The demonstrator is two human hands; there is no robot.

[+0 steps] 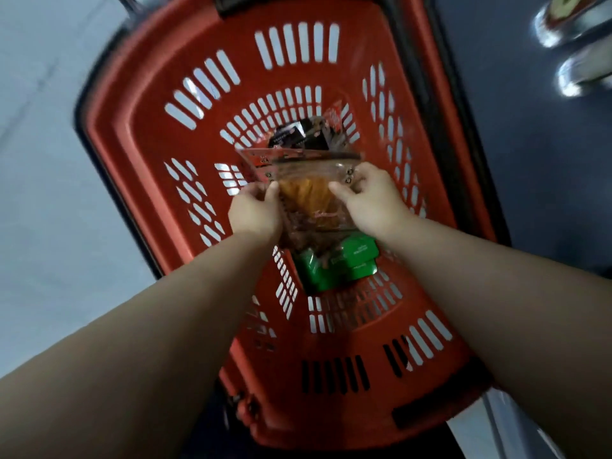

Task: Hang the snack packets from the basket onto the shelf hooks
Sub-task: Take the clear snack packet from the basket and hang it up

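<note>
Person standing over the red basket (139, 134), both hands lowered inside it. The left hand (253, 210) and the right hand (374, 202) were each closed in a pinch on opposite side edges of one clear snack packet (308, 193), which was held above the basket floor and showed orange-brown contents through its film. Beneath that packet, toward the basket's near end, lay green packets (334, 263); toward its far end lay dark packets (298, 134). No shelf hooks appeared in this view, only blurred shiny goods (569, 24) beyond the basket's far right corner.

Risks, as judged from this moment: the grip was by fingertips on slick film, so the packet could slip and fall back among the others if it were lifted sharply. The header strip at the packet's far edge looked thin; a pull at the two sides might crease or tear it near the hang hole. The lower end of the packet hung close to the green packets and could drag one up against the basket wall.

Writing: a faint script mark showed on the clear packet and small print on the green and dark ones, but motion blur left none of it readable; no brand could be named.
</note>
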